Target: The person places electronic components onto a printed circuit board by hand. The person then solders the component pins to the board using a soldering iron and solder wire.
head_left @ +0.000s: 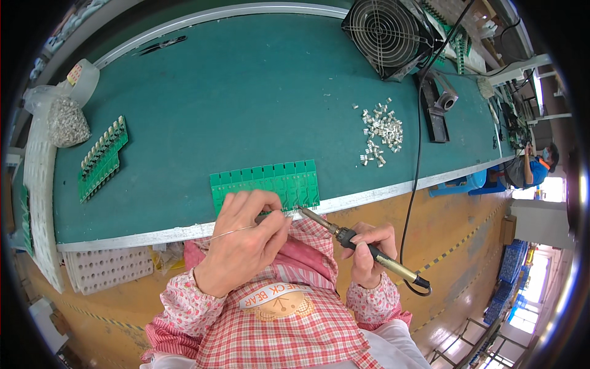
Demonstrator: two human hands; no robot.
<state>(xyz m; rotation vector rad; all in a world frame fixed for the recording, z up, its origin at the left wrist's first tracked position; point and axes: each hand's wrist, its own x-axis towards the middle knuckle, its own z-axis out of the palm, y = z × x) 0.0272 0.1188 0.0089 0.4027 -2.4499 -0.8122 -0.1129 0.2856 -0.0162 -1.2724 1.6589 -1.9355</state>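
Right grip (370, 252) closed round the handle of a soldering iron (346, 236), thumb and fingers wrapped; tip angled away and leftward. Left grip (246, 237) curled, fingertips bunched just left of that tip; whether they pinch anything, cannot tell, the knuckles hide it.

Green board (264, 178) lies directly beyond the left grip on the surface (215, 92), its near edge close to the front rim. Tip sits by that edge; contact not readable. White connectors (385, 129) heaped beyond the right grip, well apart. Cable (416, 166) rises just right of the right grip.

Risks, as judged: small slip of the right grip could put a hot tip on the left fingertips, so close are they. Snagged cable could jerk the iron sideways. Left knuckles, if they nudge the board, could spoil tip placement.
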